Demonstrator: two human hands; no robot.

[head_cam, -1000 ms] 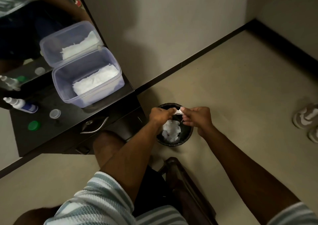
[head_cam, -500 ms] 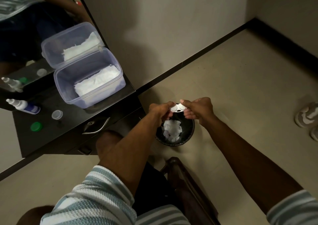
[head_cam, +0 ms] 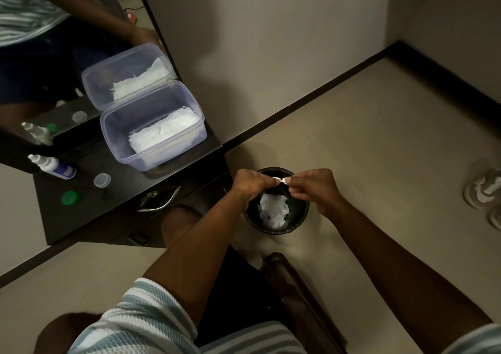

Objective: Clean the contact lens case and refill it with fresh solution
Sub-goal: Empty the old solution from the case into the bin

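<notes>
No legible text in my view. The solution bottle (head_cam: 53,167) lying on the dark counter (head_cam: 89,218) carries a blue label, but its print is too small and blurred to read. The green cap (head_cam: 70,198) and the clear cap (head_cam: 102,180) near it show no markings that I can make out. The plastic tub (head_cam: 151,126) shows no brand or number.

Bare floor (head_cam: 379,164) open to the right, black bin (head_cam: 301,218) directly below — dresser edge (head_cam: 206,169) crowding the left, chair arm (head_cam: 292,286) close beneath.
</notes>
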